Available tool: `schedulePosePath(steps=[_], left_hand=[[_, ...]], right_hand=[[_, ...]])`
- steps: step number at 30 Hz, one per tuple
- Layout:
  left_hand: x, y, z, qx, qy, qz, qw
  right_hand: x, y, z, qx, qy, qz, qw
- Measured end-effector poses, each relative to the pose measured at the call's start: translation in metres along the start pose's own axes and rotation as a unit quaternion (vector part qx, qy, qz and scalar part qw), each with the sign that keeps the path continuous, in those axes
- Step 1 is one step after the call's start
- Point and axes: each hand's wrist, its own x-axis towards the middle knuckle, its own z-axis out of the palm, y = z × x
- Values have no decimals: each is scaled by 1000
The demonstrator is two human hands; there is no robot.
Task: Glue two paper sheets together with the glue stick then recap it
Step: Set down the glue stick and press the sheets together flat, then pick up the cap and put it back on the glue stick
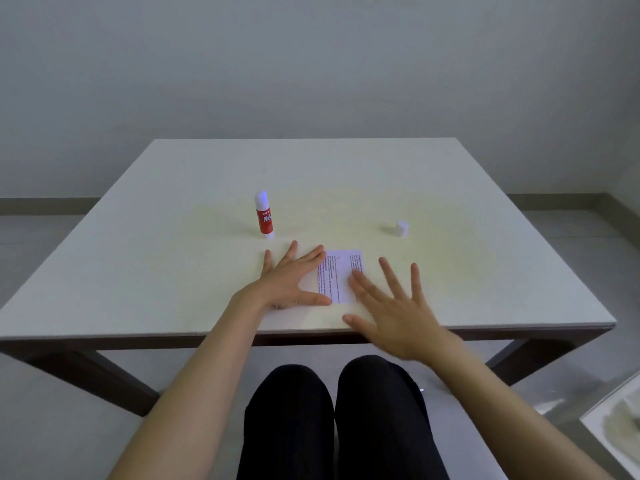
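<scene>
A small printed paper sheet (337, 277) lies flat near the front edge of the pale table (173, 209). My left hand (289, 282) rests flat with fingers spread on the sheet's left part. My right hand (394, 306) hovers with fingers spread over the sheet's right edge, slightly blurred. A red and white glue stick (264, 216) stands upright without its cap, behind my left hand. Its white cap (401, 229) stands apart on the table, behind my right hand. I cannot tell whether a second sheet lies underneath.
The table's front edge (311, 332) runs just below my hands. My knees in black trousers (332, 410) are under it. A corner of another pale surface (616, 420) shows at the lower right. A grey wall stands behind the table.
</scene>
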Motion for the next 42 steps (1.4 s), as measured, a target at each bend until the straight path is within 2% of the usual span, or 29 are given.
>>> schedulePosePath(steps=[3,7,12,14,16,18,20,22,24,25,29,33,35,38,40,42], left_hand=[[-1,1,0,-2,0,-2,1000],[0,1,0,11,-1,-2,1000],[-1,1,0,5,0,-3,1000],[-3,2,1,-9,4,-5,1000],[-7,1,0,-88,23,-21,996],[-13,-2,-1,-231,97,-31,968],[-18,-5,-1,-338,255,-15,906],[-19,-9,-5,-371,428,-53,822],[-10,-15,-15,-374,513,-114,764],[-3,-18,-21,-374,518,-136,757],[27,-19,-29,-341,504,-154,778],[36,-11,-26,-319,543,-159,760],[33,-6,-28,-333,542,-157,755],[18,17,-28,-375,494,-94,779],[7,37,-24,-414,442,-42,795],[-1,52,-21,-495,398,5,772]], right_hand=[[4,4,-6,-13,-9,26,1000],[-10,-12,6,18,-7,-74,997],[8,10,-2,23,-25,24,999],[8,8,1,29,-18,23,999],[6,6,4,32,-11,18,999],[4,7,4,36,-9,19,999],[1,7,3,50,1,18,999],[-3,3,2,84,29,12,996],[-6,-3,-1,133,57,12,989],[-6,-5,-3,156,67,17,985],[-2,-17,-13,222,110,42,968],[-1,-28,-14,273,148,23,950],[1,-30,-14,355,183,16,916],[12,-33,-25,533,177,68,824],[24,-32,-36,658,146,137,726],[34,-27,-46,764,68,184,614]])
